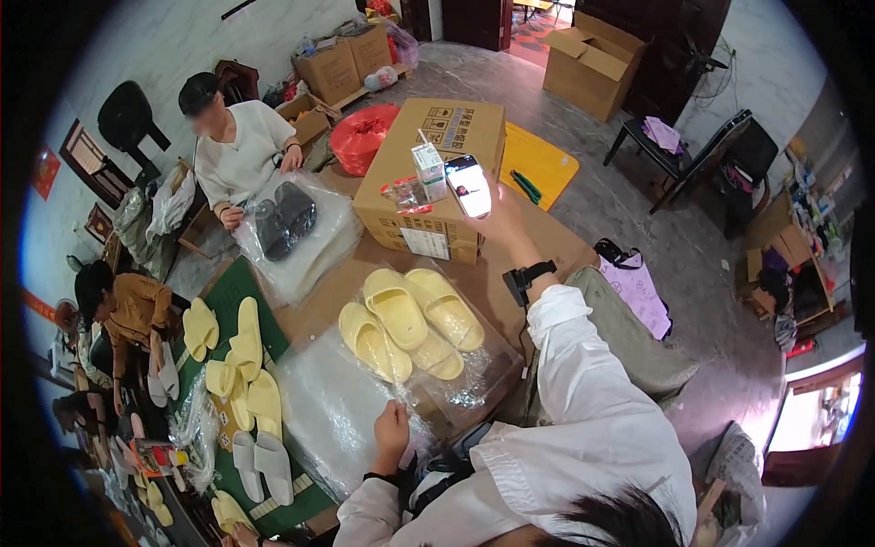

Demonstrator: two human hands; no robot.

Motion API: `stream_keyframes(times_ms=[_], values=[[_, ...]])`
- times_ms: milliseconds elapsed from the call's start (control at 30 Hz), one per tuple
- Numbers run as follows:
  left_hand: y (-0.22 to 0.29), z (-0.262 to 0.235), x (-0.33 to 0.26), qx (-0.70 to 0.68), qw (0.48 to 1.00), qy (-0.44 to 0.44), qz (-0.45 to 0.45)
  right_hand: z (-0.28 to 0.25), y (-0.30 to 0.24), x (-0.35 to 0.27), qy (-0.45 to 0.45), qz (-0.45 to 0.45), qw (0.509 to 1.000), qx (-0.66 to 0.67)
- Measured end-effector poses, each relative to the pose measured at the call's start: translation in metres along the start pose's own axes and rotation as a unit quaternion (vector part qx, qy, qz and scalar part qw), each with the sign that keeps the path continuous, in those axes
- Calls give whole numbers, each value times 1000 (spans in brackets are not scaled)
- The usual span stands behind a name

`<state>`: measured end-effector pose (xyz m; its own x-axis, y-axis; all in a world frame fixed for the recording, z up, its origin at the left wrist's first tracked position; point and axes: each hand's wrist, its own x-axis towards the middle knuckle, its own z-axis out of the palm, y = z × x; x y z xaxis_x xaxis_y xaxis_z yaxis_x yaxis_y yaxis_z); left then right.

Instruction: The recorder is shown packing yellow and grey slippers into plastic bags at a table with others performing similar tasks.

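My left hand [392,430] is closed in a pinch on the edge of a clear plastic bag at the table's near side. Just beyond it, several pale yellow slippers [397,308] lie in clear plastic bags [468,394]. My right arm stretches forward in a white sleeve with a black wristband. At its end my right hand [503,219] is closed around the lower right side of a smartphone [469,186] with a lit screen, over the cardboard box. Some of its fingers are hidden. Flat clear bags [321,387] are stacked left of the slippers.
The cardboard box [387,196] carries a small drink carton [428,170] and a red-and-clear packet [404,194]. A green cutter [526,187] lies on a yellow surface. Loose yellow slippers [264,403] and grey ones cover the green mat. Across, a person [244,150] handles dark slippers in plastic; others work at left.
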<state>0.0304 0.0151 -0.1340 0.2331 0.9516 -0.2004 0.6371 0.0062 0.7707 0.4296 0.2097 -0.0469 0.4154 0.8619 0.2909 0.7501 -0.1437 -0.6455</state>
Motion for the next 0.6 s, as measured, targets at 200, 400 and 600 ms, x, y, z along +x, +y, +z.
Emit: stream_keyframes(times_ms=[200,400,600], values=[[11,2,-1,53,998,39,8,19,-5,-87,240,29,964,107],[8,15,6,54,997,62,-8,54,13,-199,59,77,995,36],[-12,27,18,117,988,66,80,67,-15,-211,-149,-26,988,22]])
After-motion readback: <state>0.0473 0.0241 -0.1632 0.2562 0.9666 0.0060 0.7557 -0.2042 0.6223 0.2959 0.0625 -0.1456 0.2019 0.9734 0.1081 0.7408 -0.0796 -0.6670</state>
